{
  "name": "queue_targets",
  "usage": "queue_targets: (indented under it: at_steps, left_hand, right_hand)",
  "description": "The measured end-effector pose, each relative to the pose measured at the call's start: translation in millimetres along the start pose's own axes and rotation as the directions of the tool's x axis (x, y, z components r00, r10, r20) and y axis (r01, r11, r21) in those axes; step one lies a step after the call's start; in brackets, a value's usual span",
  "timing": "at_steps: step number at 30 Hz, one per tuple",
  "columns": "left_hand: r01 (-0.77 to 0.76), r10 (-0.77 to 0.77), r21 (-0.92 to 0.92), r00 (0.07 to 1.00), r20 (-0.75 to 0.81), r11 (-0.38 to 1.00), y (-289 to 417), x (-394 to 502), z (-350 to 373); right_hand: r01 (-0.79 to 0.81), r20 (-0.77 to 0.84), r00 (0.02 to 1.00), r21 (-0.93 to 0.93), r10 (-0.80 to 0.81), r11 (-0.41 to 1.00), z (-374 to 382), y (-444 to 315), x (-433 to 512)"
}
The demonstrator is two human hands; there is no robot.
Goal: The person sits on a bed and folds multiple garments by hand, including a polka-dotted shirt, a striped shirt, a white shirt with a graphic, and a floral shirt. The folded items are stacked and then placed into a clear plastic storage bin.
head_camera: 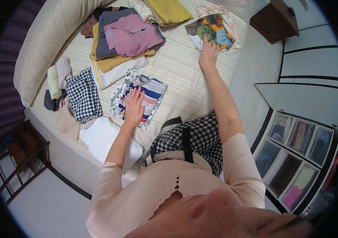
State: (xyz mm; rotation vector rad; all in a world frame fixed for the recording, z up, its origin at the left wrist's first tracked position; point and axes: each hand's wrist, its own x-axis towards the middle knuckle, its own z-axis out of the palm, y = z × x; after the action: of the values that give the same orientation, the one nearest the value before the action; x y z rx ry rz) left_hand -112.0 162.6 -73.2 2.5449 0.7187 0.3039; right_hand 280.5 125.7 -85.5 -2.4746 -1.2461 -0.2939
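My left hand (134,107) lies flat on a folded garment with navy, white, grey and pink stripes (152,95). Under that garment is a white cloth with a grey print (116,99). At the far right of the bed my right hand (210,55) touches the near edge of a folded cloth in an orange, green and blue leaf print (216,31). Its index finger stretches over the print; whether the other fingers grip the fabric is hard to see. A pale floral cloth (231,17) shows beneath the leaf print.
Folded clothes with a mauve top (134,34) lie at the back, near a yellow cloth (172,12). Left are checked fabric (84,95), rolled cloths (55,83), a beige bra (68,122) and white cloth (106,139). Clear-fronted drawers (288,160) stand right, a wooden chair (23,157) left.
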Motion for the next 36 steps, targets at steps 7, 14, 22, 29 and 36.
queue_targets:
  at_steps: [7, 14, 22, 29, 36]
  left_hand:
    - [0.019, -0.020, 0.029, 0.999, 0.025, 0.999, 13.6, 5.8, -17.1]
    - [-0.166, 0.105, -0.198, 0.953, -0.284, 0.966, 104.0, 66.7, -29.7]
    - [0.243, 0.145, -0.869, 0.932, 0.332, 0.431, 113.6, 180.5, -24.5]
    - [0.439, 0.229, -0.830, 0.818, 0.527, 0.343, 111.9, 203.4, -23.4]
    - [0.362, 0.267, -0.914, 0.877, 0.401, 0.183, 124.5, 213.9, -62.1]
  right_hand:
    - [-0.032, 0.164, 0.984, 0.574, -0.076, 0.819, -65.2, 21.7, -25.3]
    - [-0.518, 0.611, 0.791, 0.694, -0.028, 0.500, -187.6, 28.1, -43.7]
    - [-0.453, 0.598, 0.740, 0.782, -0.309, 0.428, -252.4, 12.5, -26.9]
    - [-0.441, 0.584, 0.775, 0.773, -0.242, 0.455, -256.8, 19.2, -16.1]
    - [-0.471, 0.531, 0.825, 0.834, -0.191, 0.286, -269.2, 36.8, -11.2]
